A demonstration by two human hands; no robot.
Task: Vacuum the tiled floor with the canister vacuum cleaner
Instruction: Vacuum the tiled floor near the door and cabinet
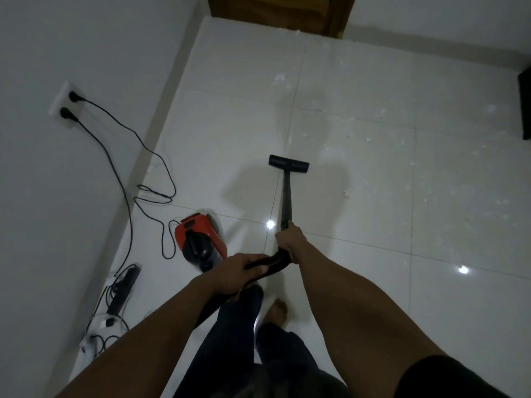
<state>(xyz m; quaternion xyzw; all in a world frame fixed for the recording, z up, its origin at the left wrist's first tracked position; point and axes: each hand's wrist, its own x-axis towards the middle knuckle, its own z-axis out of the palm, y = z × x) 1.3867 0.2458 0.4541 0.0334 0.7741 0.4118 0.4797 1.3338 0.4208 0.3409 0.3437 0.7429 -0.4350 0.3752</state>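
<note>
A red and black canister vacuum cleaner [199,239] sits on the glossy white tiled floor [359,239] left of centre. My right hand [290,238] grips the lower end of the black wand [286,196], whose floor nozzle [288,163] lies flat on the tiles ahead. My left hand [238,272] holds the black ribbed hose [270,261] just behind the right hand. Small white scraps of debris [425,179] are scattered over the tiles to the right of the nozzle and beyond it.
A wall socket [67,104] on the left wall carries two black plugs, and their cords [126,173] loop across the floor. A black power strip [125,288] lies near the wall. A wooden door [278,12] stands at the far end. My bare foot [277,311] is below the hose.
</note>
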